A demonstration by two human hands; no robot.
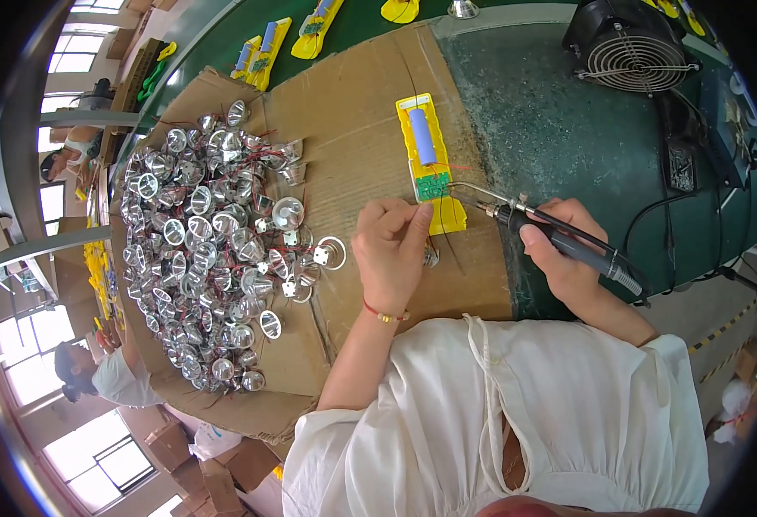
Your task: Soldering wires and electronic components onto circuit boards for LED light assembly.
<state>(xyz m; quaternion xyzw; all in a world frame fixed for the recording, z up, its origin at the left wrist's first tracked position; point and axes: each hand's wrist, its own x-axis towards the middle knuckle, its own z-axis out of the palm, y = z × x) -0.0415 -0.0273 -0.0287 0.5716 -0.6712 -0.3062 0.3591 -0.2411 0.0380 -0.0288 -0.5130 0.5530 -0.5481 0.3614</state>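
A yellow plastic housing (452, 218) lies on the cardboard in front of me. Inside it sit a blue-violet cylindrical battery (422, 138) and a small green circuit board (432, 186). Thin red and dark wires run out around the board. My right hand (565, 246) grips a soldering iron (577, 247) with a thin metal feed tube alongside; its tip is close to the board's right edge. My left hand (389, 252) is closed in a pinch at the board's lower edge. Whatever is between those fingertips is too small to make out. A shiny piece beside that hand is partly hidden.
Silver reflector cups (198, 228) with red wires are heaped on the cardboard (335, 112) to the left. A black fan (637, 60) stands far right, near a dark tray (682, 168) and cables. More yellow housings (266, 56) lie at the back. Other people sit far left.
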